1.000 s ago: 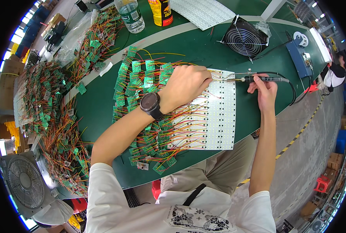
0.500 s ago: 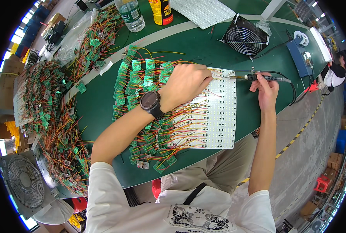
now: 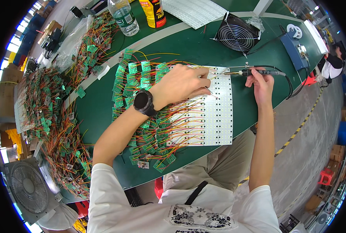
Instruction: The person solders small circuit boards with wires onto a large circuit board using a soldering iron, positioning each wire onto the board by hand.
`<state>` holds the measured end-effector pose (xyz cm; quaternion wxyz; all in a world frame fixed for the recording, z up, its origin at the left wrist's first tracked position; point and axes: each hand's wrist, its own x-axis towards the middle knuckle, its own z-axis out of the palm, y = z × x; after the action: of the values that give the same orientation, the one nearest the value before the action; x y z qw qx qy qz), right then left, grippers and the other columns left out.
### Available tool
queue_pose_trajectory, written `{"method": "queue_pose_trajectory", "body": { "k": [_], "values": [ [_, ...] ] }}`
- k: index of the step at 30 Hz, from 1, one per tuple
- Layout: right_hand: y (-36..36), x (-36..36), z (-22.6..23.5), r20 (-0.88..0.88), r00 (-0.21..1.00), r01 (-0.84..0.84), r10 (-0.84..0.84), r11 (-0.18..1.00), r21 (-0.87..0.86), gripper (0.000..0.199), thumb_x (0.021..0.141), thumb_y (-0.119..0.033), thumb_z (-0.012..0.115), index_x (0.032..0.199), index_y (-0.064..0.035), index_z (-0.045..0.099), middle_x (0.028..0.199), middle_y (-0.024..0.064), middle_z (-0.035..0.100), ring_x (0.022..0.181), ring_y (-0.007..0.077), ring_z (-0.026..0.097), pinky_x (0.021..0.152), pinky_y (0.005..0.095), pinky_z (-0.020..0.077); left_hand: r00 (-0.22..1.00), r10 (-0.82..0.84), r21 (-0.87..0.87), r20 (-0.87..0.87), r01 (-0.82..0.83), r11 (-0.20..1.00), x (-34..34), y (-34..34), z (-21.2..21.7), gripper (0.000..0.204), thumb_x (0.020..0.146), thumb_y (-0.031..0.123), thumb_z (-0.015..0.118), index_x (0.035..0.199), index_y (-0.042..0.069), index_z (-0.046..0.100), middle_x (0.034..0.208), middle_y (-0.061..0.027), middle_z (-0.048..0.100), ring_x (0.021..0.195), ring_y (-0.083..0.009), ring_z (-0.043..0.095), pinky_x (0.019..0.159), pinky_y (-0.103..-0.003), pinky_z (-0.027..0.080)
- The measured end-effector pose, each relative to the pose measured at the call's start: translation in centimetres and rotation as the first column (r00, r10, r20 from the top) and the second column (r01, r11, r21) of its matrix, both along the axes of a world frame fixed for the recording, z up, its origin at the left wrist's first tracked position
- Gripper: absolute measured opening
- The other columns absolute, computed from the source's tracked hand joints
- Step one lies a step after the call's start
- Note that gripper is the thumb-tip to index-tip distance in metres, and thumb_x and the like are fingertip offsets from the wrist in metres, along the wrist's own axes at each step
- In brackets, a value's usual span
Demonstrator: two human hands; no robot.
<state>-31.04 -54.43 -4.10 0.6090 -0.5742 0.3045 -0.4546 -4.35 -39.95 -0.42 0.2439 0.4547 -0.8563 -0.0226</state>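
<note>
We have one soldering iron (image 3: 243,72), clamped in our right hand (image 3: 261,83), and one LED panel (image 3: 224,116), white, black-dotted, under our left hand (image 3: 182,86), whose grip we cannot tell.

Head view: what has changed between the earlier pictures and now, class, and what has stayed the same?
The left hand has parted its bunched fingers; whether it released a wire is unclear. The right hand has brought the soldering iron slightly nearer the far edge of the white board. It still grips the iron; the black fan stays put.
</note>
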Motion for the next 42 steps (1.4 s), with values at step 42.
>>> {"method": "queue_pose_trajectory", "body": {
  "k": [42],
  "values": [
    [0.3, -0.4, 0.2, -0.077, 0.996, -0.039, 0.035, 0.998, -0.044, 0.019, 0.087, -0.011, 0.065, 0.095, 0.0073, 0.064, 0.07, 0.0111, 0.064, 0.053, 0.0174, 0.062, 0.049, 0.0243, 0.0456, 0.985, 0.145, -0.069, -0.094, -0.152, 0.986, -0.5, -0.9, -1.0, 0.011, 0.082, 0.015, 0.066, 0.081, 0.003, 0.065, 0.079, -0.0077, 0.061, 0.076, -0.0275, 0.06, 0.07, -0.039, 0.049]
  ]
}}
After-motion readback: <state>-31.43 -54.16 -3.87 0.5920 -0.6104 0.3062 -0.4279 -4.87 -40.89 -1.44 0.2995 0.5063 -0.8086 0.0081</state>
